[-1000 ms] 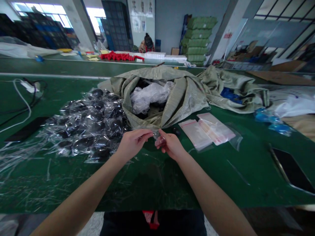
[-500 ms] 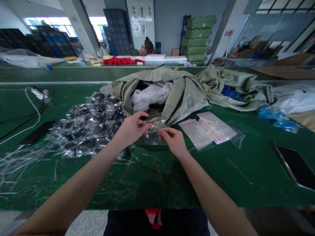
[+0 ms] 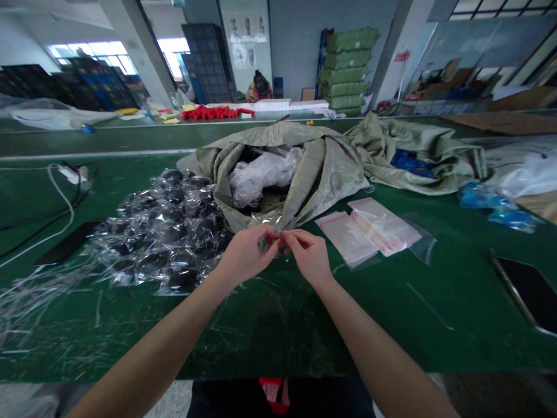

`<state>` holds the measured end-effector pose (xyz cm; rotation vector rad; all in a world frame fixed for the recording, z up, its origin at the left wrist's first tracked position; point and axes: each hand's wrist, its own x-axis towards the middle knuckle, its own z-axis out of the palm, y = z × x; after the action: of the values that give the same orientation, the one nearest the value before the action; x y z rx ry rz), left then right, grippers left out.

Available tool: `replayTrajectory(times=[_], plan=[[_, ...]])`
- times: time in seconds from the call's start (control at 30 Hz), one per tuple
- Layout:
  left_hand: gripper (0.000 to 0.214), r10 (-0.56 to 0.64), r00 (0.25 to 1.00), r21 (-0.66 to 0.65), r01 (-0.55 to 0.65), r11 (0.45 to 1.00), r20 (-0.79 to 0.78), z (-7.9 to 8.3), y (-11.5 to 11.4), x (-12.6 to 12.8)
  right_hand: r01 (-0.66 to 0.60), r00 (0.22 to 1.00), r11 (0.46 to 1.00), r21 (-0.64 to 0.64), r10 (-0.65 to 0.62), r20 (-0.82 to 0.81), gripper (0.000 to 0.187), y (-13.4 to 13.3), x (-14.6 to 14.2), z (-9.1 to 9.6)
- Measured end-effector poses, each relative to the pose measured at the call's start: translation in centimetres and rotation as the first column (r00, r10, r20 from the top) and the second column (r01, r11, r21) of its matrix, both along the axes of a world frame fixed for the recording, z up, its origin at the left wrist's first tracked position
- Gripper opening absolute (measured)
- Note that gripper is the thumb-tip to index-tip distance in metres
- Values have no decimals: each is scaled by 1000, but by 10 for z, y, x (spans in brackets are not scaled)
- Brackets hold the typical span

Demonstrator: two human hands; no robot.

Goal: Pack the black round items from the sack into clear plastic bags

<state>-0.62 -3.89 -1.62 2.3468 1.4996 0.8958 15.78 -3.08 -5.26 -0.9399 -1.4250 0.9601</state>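
Observation:
My left hand [image 3: 249, 251] and my right hand [image 3: 308, 254] meet at the fingertips over the green table, just in front of an open woven sack [image 3: 328, 168]. Both pinch a clear plastic bag [image 3: 270, 220], of which little shows past the fingers. Left of my hands lies a heap of black rounded items in clear wrapping [image 3: 172, 223]. To the right lie two stacks of flat clear bags [image 3: 348, 235]. Crumpled translucent plastic [image 3: 263, 174] and dark items show in the sack's mouth.
A phone [image 3: 528, 293] lies at the right and a dark flat device [image 3: 67, 244] at the left, near white cables [image 3: 65, 200]. Thin plastic strips [image 3: 35, 290] litter the left side. A second sack [image 3: 444, 157] holds something blue. Another person [image 3: 260, 87] sits beyond the far table.
My left hand has moved right and down, so its fingertips now meet those of my right hand. The clear bag, spread between them before, is now mostly hidden by the fingers.

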Motion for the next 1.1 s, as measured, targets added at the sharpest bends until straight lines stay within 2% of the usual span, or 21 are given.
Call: replayTrajectory(times=[0.1,0.2,0.4,0.63,0.9,1.0,1.1], plan=[[12,5,1000,6,-5,1000,24,-1,-1,-4,43,997,998,44,-45,62,23,-2,0,0],[13,62,998,12,-63,998,33,-3,-2,-4,80,990,990,114,-93,108,21,-5,-1,0],[12,167,979,41,-163,986,-116,-3,-8,4,30,960,947,320,-116,253,14,-9,-5,-2],[16,321,928,127,-301,945,-189,-2,-19,12,224,832,867,446,-408,376,12,-15,-7,-4],[18,345,912,261,-286,922,-221,-4,-32,16,234,723,795,560,-527,447,15,-24,-9,2],[20,346,914,321,-269,908,-213,-3,-35,15,223,700,795,564,-533,475,18,-26,-9,5],[21,346,915,354,-260,898,-206,-2,-36,12,213,719,812,544,-507,475,18,-27,-8,6]])
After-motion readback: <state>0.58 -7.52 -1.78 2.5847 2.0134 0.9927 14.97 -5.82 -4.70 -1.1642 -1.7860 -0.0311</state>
